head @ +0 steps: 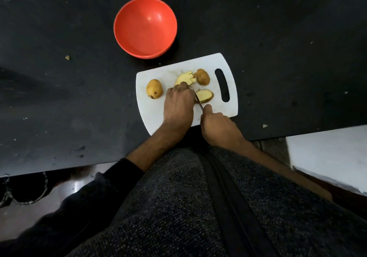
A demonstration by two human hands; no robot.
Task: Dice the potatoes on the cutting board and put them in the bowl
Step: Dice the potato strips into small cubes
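A white cutting board (156, 115) lies on the black counter. On it sit a whole potato (154, 88) at the left, a potato half skin-up (203, 76) at the back, pale cut strips (185, 77) beside it, and a half with its cut face up (205, 95). My left hand (178, 105) lies fingers-down over a piece next to that half; the piece itself is hidden. My right hand (217, 126) grips a knife (199, 101), its blade between my left hand and the cut half. The red bowl (127, 16) stands empty behind the board.
Small potato scraps lie on the counter at the left (67, 57) and near the front right edge (264, 125). A white surface (327, 153) adjoins the counter at the right. The board's handle slot (222, 85) faces right.
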